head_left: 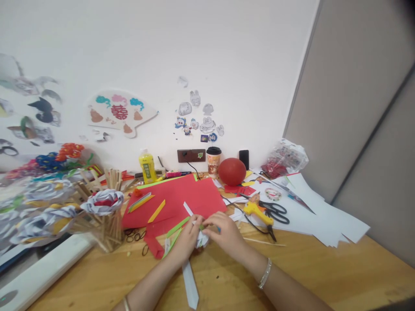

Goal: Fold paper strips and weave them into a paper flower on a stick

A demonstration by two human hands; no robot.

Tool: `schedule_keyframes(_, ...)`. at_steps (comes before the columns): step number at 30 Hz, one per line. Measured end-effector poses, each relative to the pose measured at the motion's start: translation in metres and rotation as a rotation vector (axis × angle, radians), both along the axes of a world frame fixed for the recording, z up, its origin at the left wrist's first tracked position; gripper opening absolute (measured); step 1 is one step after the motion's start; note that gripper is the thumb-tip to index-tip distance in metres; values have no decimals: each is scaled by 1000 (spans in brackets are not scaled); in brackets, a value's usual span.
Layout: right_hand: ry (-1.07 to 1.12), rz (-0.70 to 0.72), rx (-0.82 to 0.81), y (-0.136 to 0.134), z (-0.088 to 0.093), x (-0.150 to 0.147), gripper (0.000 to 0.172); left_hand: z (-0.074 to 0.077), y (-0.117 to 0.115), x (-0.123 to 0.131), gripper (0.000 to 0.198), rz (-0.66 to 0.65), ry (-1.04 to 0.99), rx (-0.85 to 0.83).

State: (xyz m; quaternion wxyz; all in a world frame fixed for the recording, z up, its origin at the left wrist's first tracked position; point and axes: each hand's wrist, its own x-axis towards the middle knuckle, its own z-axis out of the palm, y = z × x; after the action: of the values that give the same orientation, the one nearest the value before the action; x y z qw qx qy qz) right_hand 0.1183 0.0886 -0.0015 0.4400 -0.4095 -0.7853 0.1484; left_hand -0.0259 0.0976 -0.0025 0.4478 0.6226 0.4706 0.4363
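My left hand (185, 239) is closed around a small bundle of folded white paper (202, 241) with a bit of green in it. From the other side my right hand (224, 234) pinches at the same bundle, thumb and fingers close together. My fingers hide much of it. A long white paper strip (190, 285) runs below my left hand toward the table's front. Beyond the hands lie red paper sheets (181, 194), a yellow strip (156, 211) and a green strip (177, 227).
A yellow glue gun (258, 212) and black-handled scissors (277, 212) lie to the right, near white paper sheets (340, 216). Behind stand a lidded cup (213, 163), a red balloon (232, 171) and a yellow bottle (147, 167). At left are wooden sticks (105, 231) and paper flowers (103, 201).
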Motion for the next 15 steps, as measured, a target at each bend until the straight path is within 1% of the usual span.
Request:
schedule_keyframes(5, -61, -68, 3, -2, 2, 0, 5, 2, 1, 2, 22, -10, 30, 27)
schedule_keyframes(8, -53, -106, -40, -4, 5, 0, 4, 6, 2, 2, 22, -34, 17, -9)
schedule_keyframes(10, -23, -101, -87, -4, 7, 0, 7, 7, 2, 2, 22, -49, 18, -60)
schedule_keyframes(12, 7, -73, -124, -4, 7, 1, 9, 6, 0, 2, 22, -56, 6, -147)
schedule_keyframes(15, 61, -18, -158, -1, 5, 2, 9, 3, -2, 2, 24, -103, -96, -284)
